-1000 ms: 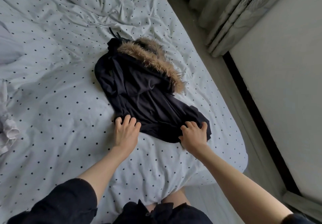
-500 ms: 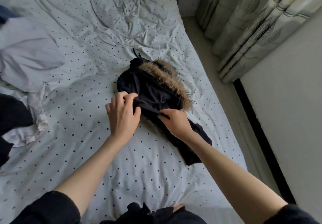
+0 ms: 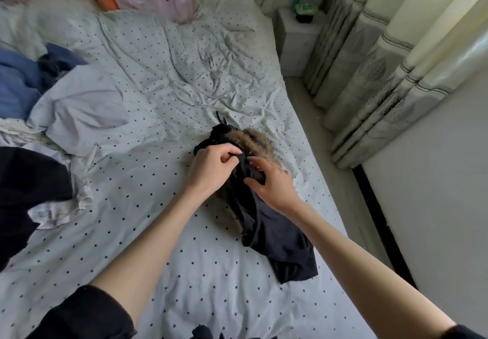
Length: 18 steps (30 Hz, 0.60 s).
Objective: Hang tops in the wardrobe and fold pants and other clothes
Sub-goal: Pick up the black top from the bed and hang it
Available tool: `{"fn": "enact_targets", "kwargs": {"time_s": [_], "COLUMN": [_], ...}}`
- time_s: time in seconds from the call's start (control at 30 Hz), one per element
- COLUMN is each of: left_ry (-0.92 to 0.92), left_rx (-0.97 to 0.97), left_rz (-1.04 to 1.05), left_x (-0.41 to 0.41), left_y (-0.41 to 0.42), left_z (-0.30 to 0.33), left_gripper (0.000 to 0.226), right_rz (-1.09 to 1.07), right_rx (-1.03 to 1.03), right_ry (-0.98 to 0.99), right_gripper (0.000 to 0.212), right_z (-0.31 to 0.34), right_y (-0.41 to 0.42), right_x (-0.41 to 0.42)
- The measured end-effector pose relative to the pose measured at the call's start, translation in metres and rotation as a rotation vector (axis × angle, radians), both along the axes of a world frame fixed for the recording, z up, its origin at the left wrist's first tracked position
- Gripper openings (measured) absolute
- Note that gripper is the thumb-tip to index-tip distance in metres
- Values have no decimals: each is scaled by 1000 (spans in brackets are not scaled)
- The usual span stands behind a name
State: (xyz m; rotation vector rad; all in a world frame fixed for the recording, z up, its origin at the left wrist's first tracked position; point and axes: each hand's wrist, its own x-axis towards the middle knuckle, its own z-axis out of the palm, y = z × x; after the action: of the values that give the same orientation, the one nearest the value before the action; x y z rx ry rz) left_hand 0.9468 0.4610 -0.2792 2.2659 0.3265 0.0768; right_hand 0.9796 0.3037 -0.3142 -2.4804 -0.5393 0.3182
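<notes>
While a dark navy jacket of thin smooth cloth (image 3: pixel 266 222), trimmed with a shaggy tan fur band along its hood (image 3: pixel 253 140), lies bunched near the right edge of the crumpled white bedsheet with small black dots (image 3: pixel 158 233), both bare hands work at its upper part. The left hand (image 3: pixel 211 165) has its fingers curled and pinches a fold of the dark cloth just beside the fur. The right hand (image 3: pixel 272 183) touches the same fold, its thumb under the cloth and fingers bent loosely over it, a narrow hold. The jacket's lower end trails limp toward the person. A heap of pale grey, blue and black clothes (image 3: pixel 52 127) lies well apart at the left.
</notes>
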Motion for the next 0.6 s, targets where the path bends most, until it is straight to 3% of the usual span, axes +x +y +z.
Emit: {"fn": "enact_targets", "kwargs": {"time_s": [0.07, 0.23, 0.43, 0.6], "left_ry": [-49, -269, -544, -574], "left_rx": [71, 140, 81, 39], "left_rz": [-75, -106, 67, 28], "left_x": [6, 24, 51, 65], "left_y": [1, 12, 21, 22], "left_z": [20, 74, 154, 195], "left_gripper": [20, 20, 6, 24], "right_rz": [39, 11, -87, -136], "right_rx": [90, 318, 440, 528], "right_ry": [-16, -30, -290, -451], "right_gripper": [47, 15, 9, 12], "right_z": [21, 83, 187, 267], "right_y": [7, 23, 43, 44], "right_x": [11, 35, 74, 91]}}
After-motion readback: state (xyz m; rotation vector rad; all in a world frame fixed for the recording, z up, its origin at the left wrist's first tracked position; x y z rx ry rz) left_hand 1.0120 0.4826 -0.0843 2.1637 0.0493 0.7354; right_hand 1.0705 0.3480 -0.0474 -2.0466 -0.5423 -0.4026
